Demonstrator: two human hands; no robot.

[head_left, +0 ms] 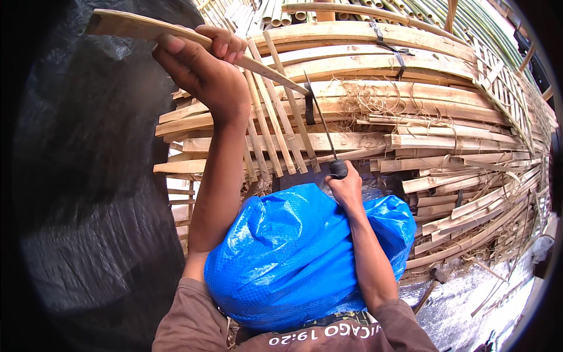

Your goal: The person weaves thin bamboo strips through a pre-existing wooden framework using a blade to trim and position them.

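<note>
1. Two hands work one bamboo slat (193, 41): the left hand (202, 70) is clenched round it near its upper end and holds it raised, slanting down to the right over the stacked material.
2. The right hand (346, 188) grips the dark handle of a long thin knife (321, 120), fist closed, with the blade pointing up so that its tip meets the slat's lower end.
3. The blade sits at the very end of the slat (whether it has bitten into the wood I cannot tell), so the cut looks barely started, with nearly the whole length left to work.
4. A blue tarp sheet (293, 258) covers the person's lap beneath both forearms.
5. Behind the hands lies a big pile of split bamboo strips (446, 111), with curled shavings (375, 97) caught on it; that suggests many pieces are already done.
6. Round green bamboo poles (481, 23) lie at the top, seemingly unsplit, and black plastic sheeting (88, 176) hangs at the left.
</note>
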